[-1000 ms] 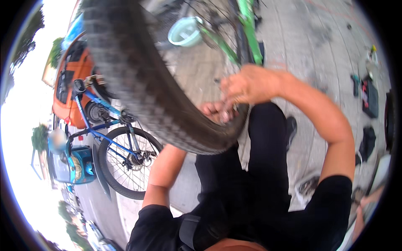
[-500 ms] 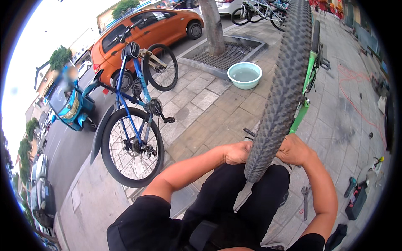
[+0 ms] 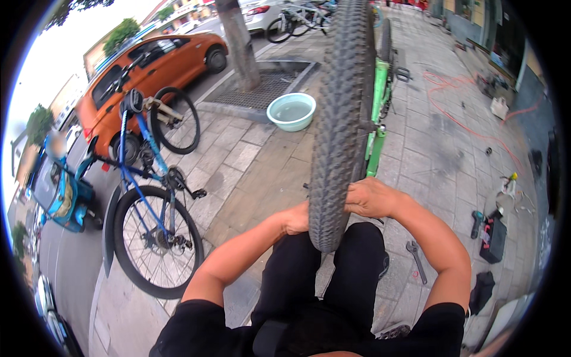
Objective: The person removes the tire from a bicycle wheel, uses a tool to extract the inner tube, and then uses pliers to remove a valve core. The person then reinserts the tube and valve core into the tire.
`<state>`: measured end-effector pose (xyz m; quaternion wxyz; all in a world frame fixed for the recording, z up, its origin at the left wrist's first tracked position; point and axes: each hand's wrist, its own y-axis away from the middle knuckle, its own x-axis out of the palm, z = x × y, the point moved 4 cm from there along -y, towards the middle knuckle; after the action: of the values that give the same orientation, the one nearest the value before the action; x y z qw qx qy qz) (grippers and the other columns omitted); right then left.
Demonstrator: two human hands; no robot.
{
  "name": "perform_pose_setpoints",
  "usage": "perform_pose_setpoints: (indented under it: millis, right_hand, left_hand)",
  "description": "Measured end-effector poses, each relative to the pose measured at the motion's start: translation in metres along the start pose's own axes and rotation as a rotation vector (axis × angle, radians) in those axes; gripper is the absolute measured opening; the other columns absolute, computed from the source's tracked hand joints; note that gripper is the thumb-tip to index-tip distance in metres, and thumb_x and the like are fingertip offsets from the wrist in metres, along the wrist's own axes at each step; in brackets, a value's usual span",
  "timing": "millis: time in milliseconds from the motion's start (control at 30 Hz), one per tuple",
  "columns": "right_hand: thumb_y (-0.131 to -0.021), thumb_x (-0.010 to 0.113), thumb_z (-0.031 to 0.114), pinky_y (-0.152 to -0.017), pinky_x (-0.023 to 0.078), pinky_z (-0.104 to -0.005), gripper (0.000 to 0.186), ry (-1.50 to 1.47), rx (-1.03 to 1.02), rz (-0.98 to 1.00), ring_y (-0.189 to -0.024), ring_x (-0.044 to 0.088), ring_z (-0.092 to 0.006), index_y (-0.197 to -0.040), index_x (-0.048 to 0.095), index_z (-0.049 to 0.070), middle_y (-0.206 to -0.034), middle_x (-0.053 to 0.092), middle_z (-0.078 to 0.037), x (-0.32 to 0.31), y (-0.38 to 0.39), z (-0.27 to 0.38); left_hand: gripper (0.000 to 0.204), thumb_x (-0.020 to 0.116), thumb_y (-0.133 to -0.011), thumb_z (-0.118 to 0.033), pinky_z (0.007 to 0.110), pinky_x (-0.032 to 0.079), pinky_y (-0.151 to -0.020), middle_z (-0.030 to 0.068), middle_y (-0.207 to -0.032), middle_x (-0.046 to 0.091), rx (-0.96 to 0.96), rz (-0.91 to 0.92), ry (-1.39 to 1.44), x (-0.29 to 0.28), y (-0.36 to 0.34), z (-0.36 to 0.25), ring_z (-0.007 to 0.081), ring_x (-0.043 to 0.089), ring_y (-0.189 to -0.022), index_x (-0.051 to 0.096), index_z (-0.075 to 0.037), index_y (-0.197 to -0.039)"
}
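A knobby black bicycle tire (image 3: 336,128) stands upright before me, its lower end between my knees. Behind and to the right of it runs the bike's green frame (image 3: 377,146). My left hand (image 3: 296,218) is closed against the left side of the wheel, its fingertips hidden by the tire. On the other side my right hand (image 3: 372,199) is closed too, knuckles up and fingers curled in beside the wheel. Whatever the two hands grip is hidden. An adjustable wrench (image 3: 417,262) lies on the paving right of my knee.
A blue bicycle (image 3: 157,232) stands at left, near an orange car (image 3: 151,65). Ahead, a pale green basin of water (image 3: 291,112) sits by a tree (image 3: 238,44). At right are a black tool case (image 3: 493,239), a cordless drill (image 3: 476,224) and a red hose (image 3: 452,83).
My view has swung right, so the surroundings sit further left. Both hands stay at the wheel; my right hand shows more of its back and curled fingers.
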<state>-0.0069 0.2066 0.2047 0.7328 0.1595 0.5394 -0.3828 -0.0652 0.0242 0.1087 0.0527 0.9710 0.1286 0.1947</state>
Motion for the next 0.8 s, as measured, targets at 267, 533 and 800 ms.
perform_pose_setpoints:
  millis: [267, 533, 800]
  right_hand:
    - [-0.103, 0.056, 0.037, -0.079, 0.057, -0.0423, 0.03, -0.046, 0.029, -0.013, -0.098, 0.069, -0.03, -0.121, 0.071, 0.018, -0.119, 0.068, -0.003, 0.003, 0.002, 0.002]
    - [-0.094, 0.063, 0.021, -0.072, 0.06, -0.0415, 0.029, 0.253, -0.086, -0.062, -0.087, 0.073, -0.0295, -0.122, 0.068, 0.018, -0.124, 0.069, -0.004, 0.015, 0.007, -0.005]
    - [-0.079, 0.068, 0.013, -0.066, 0.06, -0.0372, 0.038, 0.431, -0.232, -0.16, -0.076, 0.072, -0.0239, -0.117, 0.067, 0.017, -0.12, 0.07, -0.003, 0.017, 0.005, -0.003]
  left_hand:
    - [0.044, 0.074, -0.094, -0.007, 0.036, 0.051, -0.106, 0.0085, -0.124, 0.064, -0.053, -0.031, 0.146, 0.015, 0.005, -0.018, 0.0248, 0.06, -0.127, 0.057, 0.001, -0.134]
    - [0.028, 0.078, -0.091, -0.016, 0.035, 0.052, -0.098, 0.0081, -0.115, 0.065, 0.026, 0.014, 0.049, -0.004, 0.0, 0.006, 0.0195, 0.062, -0.111, 0.063, -0.003, -0.111]
    - [0.019, 0.077, -0.093, -0.018, 0.04, 0.054, -0.098, 0.0085, -0.106, 0.066, 0.118, -0.022, -0.139, 0.002, 0.005, -0.014, 0.0226, 0.065, -0.104, 0.068, -0.003, -0.099]
